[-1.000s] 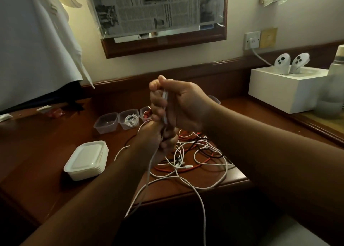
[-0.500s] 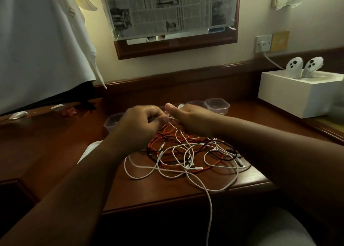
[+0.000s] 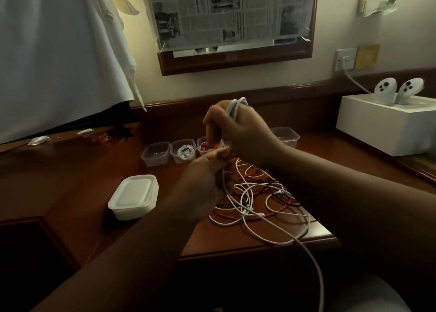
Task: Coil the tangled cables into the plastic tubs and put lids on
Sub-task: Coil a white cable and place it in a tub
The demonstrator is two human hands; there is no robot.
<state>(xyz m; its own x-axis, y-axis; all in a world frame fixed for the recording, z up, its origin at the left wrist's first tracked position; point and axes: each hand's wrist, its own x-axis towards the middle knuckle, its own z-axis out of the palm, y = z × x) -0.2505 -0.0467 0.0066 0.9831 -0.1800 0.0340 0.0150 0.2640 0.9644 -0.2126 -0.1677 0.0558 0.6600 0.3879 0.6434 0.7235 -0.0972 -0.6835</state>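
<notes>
Dim cream wall (image 3: pixel 330 28) — dark wooden desk (image 3: pixel 70 170), newspaper-covered framed mirror (image 3: pixel 233 59) above.

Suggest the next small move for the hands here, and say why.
Probably another wrap: the right hand already holds white cable looped over its fingers, while the left hand feeds the strand, and a long tail still trails off the desk edge.

Wooden desk (image 3: pixel 77 182) carries a row of clear tubs (image 3: pixel 156 154), a lid stack (image 3: pixel 133 196) at left, tangled cables (image 3: pixel 257 203) at the front edge, white box (image 3: pixel 387 123) at right, small wrappers (image 3: pixel 39 140) far left.
</notes>
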